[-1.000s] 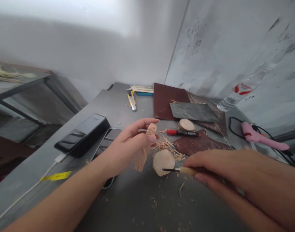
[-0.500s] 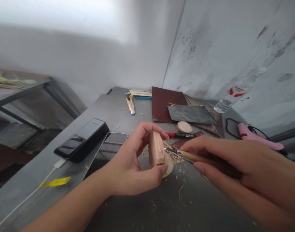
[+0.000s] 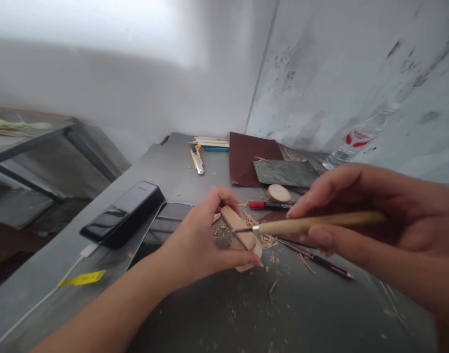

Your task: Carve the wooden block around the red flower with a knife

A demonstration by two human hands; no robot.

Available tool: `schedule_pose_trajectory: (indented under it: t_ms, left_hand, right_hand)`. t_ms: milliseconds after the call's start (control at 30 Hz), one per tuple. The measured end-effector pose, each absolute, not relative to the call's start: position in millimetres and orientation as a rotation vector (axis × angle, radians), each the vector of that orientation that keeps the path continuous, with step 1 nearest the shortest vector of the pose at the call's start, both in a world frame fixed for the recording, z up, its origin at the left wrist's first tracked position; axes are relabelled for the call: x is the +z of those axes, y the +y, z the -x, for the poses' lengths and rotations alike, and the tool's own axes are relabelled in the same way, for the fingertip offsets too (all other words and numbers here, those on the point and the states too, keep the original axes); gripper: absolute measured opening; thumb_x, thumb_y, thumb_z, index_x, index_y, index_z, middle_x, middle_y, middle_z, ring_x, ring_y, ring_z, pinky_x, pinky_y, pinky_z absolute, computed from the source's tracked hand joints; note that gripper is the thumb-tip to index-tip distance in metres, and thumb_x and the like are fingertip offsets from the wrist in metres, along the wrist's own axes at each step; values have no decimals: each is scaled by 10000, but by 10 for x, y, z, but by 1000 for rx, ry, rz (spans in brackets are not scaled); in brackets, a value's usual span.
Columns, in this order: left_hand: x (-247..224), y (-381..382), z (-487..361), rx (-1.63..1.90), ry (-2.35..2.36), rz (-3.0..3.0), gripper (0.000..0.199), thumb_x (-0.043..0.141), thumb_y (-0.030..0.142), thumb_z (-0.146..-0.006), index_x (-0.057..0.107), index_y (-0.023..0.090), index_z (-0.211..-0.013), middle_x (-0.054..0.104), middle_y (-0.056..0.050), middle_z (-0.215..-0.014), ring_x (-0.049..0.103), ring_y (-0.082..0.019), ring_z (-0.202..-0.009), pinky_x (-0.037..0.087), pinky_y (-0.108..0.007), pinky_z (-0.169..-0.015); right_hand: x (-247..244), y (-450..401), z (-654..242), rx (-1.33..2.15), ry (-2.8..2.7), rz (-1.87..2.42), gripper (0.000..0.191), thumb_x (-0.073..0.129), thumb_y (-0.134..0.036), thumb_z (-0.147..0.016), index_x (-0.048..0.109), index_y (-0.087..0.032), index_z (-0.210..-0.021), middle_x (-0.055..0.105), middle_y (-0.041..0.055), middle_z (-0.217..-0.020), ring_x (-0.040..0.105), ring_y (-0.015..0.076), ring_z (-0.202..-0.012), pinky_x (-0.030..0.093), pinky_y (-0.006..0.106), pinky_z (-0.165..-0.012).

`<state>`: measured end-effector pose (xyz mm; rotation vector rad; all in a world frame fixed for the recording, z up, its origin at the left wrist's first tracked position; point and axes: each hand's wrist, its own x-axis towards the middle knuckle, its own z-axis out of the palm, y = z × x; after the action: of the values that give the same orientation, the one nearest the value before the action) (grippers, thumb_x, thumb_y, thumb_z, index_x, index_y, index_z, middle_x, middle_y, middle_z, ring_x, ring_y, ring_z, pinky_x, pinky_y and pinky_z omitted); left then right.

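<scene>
This looks like a small craft workshop, or a corner used as one: wood shavings [image 3: 269,240] litter the grey desk [image 3: 195,314] beneath a wooden-handled carving tool [image 3: 288,226], with a yellow utility knife [image 3: 197,161], a dark red sheet [image 3: 247,161] and a red-capped marker [image 3: 269,205] lying around. A smudged wall [image 3: 305,73] rises beside it, and a metal-framed stand [image 3: 43,138] is at the left.

The person's left hand [image 3: 205,247] is bare, as is the forearm [image 3: 132,294] behind it, smooth, slim and broadening toward the lower edge of the view. The right hand [image 3: 404,240] is bare too, with slender fingers [image 3: 342,179] and a thumb [image 3: 345,247] that tapers to a rounded tip.
</scene>
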<state>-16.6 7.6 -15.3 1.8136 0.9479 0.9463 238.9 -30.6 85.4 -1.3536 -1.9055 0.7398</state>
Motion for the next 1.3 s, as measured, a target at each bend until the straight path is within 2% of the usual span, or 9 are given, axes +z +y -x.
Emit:
schedule_pose_trajectory:
  t_ms: [133,233,333,600,767,867,967,1100,1300]
  left_hand:
    - [-72,47,178,772,968,-1940,627,977,457,-711,575,271,-1155,670,-33,-1159,630,-257,-1043,504,-416,-925]
    - [-64,64,186,807,866,-2006,409,898,325,-829,617,266,-1120,674,-25,-1154,632,-235,-1082,492,-403,-978]
    - [-90,100,187,911,805,-2048,248,849,229,-871,655,244,-1025,662,-33,-1153,646,-213,-1114,512,-364,-993]
    - [-202,122,206,941,917,-2124,121,830,258,-880,753,232,-969,641,-75,-1241,726,-196,-996,601,-318,-836]
    - [-249,162,257,657,894,-2250,488,834,405,-894,708,261,-1343,635,-120,-1456,668,-307,-1291,553,-459,-1103]
    - [-249,158,246,532,872,-2268,659,875,490,-846,654,255,-1420,637,-123,-1489,630,-338,-1340,517,-502,-1159]
    - [-246,141,225,503,853,-2265,723,906,531,-803,648,263,-1424,619,-123,-1517,595,-350,-1388,486,-513,-1198]
    - [-246,124,213,484,823,-2261,783,881,588,-814,600,266,-1470,540,-148,-1586,526,-368,-1467,446,-542,-1233]
    - [-269,137,185,493,808,-2284,493,836,535,-882,709,241,-1256,546,-144,-1526,562,-340,-1396,487,-493,-1178]
  right_hand:
    - [967,-230,-2286,823,-1767,1308,176,876,-390,-855,731,-339,-940,800,-31,-771,785,198,-669,570,205,-444]
    - [1011,-185,-2214,889,-1749,1277,135,850,-344,-873,717,-326,-863,784,-28,-800,763,176,-697,613,225,-550]
    - [969,-157,-2188,895,-1764,1274,135,833,-368,-883,709,-319,-860,724,-22,-750,695,182,-642,566,263,-509]
    - [655,-99,-2093,1129,-1701,1173,270,713,-421,-1022,608,-244,-847,626,-46,-696,557,116,-579,459,249,-524]
    - [454,-33,-2016,1370,-1499,1023,154,630,-426,-1077,603,-274,-1071,644,-58,-804,619,107,-574,523,255,-559]
    - [361,-8,-1982,1499,-1448,915,153,619,-351,-1091,569,-316,-1232,666,-60,-878,590,88,-539,488,243,-530]
    - [280,6,-1929,1553,-1365,852,126,664,-366,-1067,602,-257,-1057,625,-54,-802,480,87,-572,416,241,-563]
    - [202,32,-1848,1637,-1211,700,522,627,-604,-1019,492,-216,-698,450,-40,-674,372,123,-595,355,287,-586]
    - [231,30,-1807,1637,-1239,566,584,487,-618,-1060,429,-230,-627,354,-30,-604,351,156,-583,335,333,-598]
